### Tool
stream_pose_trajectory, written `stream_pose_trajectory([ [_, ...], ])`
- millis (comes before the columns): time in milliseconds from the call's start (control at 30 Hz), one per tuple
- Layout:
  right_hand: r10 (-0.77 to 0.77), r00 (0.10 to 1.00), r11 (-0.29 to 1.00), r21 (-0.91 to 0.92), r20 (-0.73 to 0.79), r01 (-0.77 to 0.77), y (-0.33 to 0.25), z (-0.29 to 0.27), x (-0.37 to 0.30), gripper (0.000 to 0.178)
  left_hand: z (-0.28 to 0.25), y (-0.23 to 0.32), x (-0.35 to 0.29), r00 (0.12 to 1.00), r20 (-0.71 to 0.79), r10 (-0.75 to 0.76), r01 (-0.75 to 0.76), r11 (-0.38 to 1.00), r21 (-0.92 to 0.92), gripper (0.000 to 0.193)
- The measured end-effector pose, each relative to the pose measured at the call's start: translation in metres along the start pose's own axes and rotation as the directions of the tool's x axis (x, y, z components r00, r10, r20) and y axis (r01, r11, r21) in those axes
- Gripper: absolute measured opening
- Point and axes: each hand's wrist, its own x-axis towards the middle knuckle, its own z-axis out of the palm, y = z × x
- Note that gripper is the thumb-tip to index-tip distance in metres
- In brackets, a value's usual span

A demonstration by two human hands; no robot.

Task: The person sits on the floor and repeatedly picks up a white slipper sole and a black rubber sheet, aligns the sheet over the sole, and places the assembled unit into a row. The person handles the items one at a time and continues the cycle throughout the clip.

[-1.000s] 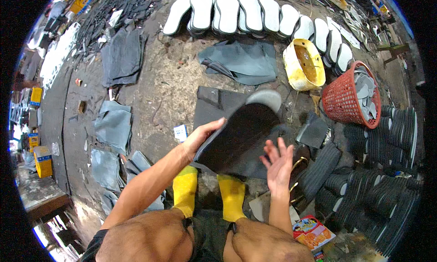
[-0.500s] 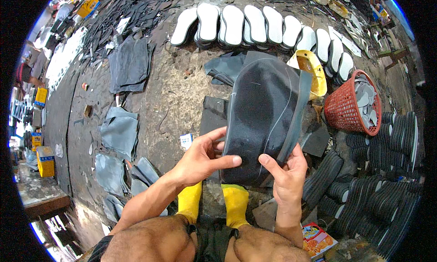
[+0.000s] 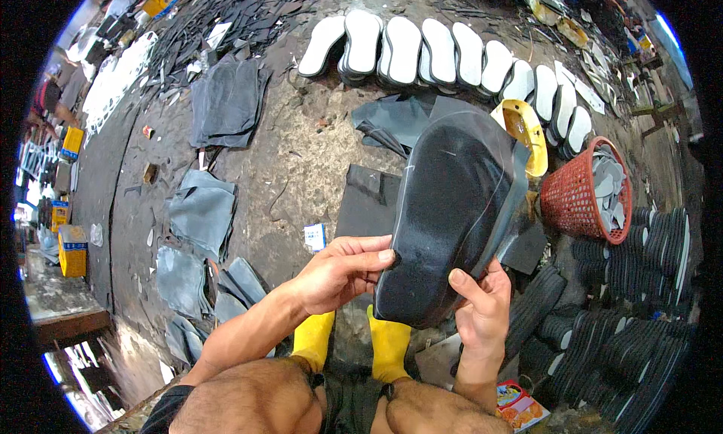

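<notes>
A black sole-shaped rubber piece (image 3: 452,215), with a grey sheet (image 3: 520,185) showing along its right edge, is held up in front of the person, above the knees and the two yellow boots (image 3: 354,343). The left hand (image 3: 331,272) grips its lower left edge, thumb on top and fingertips pressed against the dark face, closed on the piece. The right hand (image 3: 482,313) supports the lower right side from beneath, palm up, with the thumb laid on the front of the piece and the fingers hidden behind it, so it too is clasped around the piece. The piece stands nearly upright, its narrower heel end low between the hands and its broad end pointing away. Behind it on the dirty ground lies a dark square mat (image 3: 369,200), and just beyond its top end a yellow curved form (image 3: 527,129) sits beside a red mesh basket (image 3: 584,197) filled with pale grey cut-outs. A row of white soles (image 3: 444,53) lies side by side farther off. Grey sheet pieces (image 3: 203,212) lie scattered on the person's left, and stacks of black soles (image 3: 648,253) fill the right side. A small colourful packet (image 3: 520,404) lies near the right knee.
</notes>
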Motion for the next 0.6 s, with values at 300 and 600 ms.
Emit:
stream_pose_trajectory([
  [300,-0.051,0.995,0.940,-0.333,0.088,0.078,0.002,0.005,-0.007,0.067,0.008,0.026,0.012,0.959,-0.008,0.282,-0.251,0.868,0.428,0.065],
  [600,-0.440,0.750,0.281,-0.718,0.493,0.637,-0.095,0.035,0.035,0.036,-0.001,0.019,-0.006,0.963,0.206,0.175,-0.269,0.708,0.653,0.053],
])
